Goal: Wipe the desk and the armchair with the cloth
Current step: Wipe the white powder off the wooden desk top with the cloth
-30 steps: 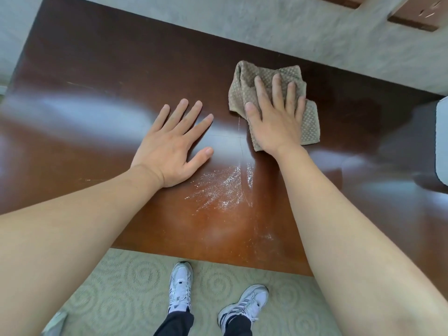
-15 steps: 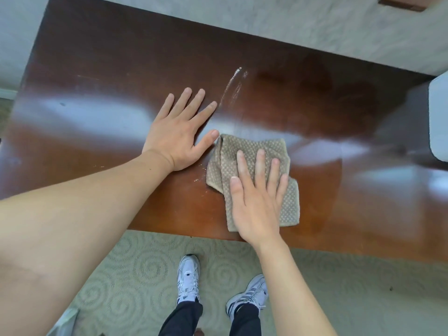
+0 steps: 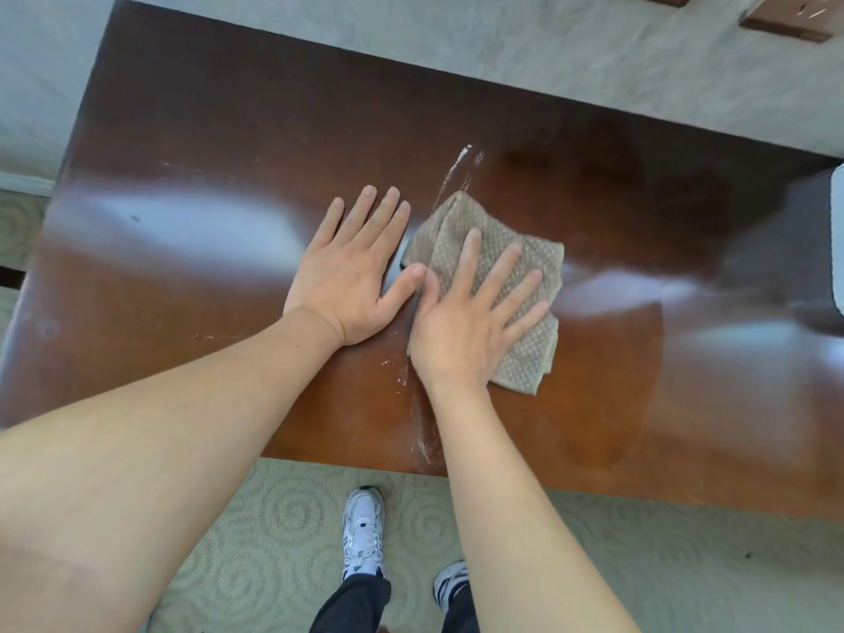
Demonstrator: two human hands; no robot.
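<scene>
- The desk (image 3: 228, 130) is a dark, glossy brown wooden top seen from above, with pale window glare across its left and right parts
- The cloth (image 3: 525, 322) is a beige, waffle-textured rag, folded and crumpled, lying on the desk a little right of its middle
- The right hand (image 3: 466, 326) lies flat on the cloth, palm down, fingers (image 3: 516, 262) spread wide; it presses the fabric against the wood rather than pinching or clenching it
- The far corner of the cloth pokes out beyond the fingertips, and its right and near edges show past the hand
- The left hand (image 3: 351, 271) rests flat and empty on the bare wood just left of the cloth, palm down, 4 fingers together and pointing away from the person
- The left thumb (image 3: 402, 287) reaches toward the right hand and touches or nearly touches its thumb at the cloth's left edge
- A thin whitish streak of residue (image 3: 456, 169) runs on the wood beyond the cloth, and fainter specks (image 3: 427, 445) trail toward the near desk edge under the right forearm
- Below the desk edge lies a pale green carpet (image 3: 283, 518) with swirl patterns, and 2 white sneakers (image 3: 363, 532) with dark trouser legs above them
- A white object (image 3: 838, 239) is cut off at the right edge; I cannot tell what it is
- A grey wall (image 3: 502, 52) runs behind the desk
</scene>
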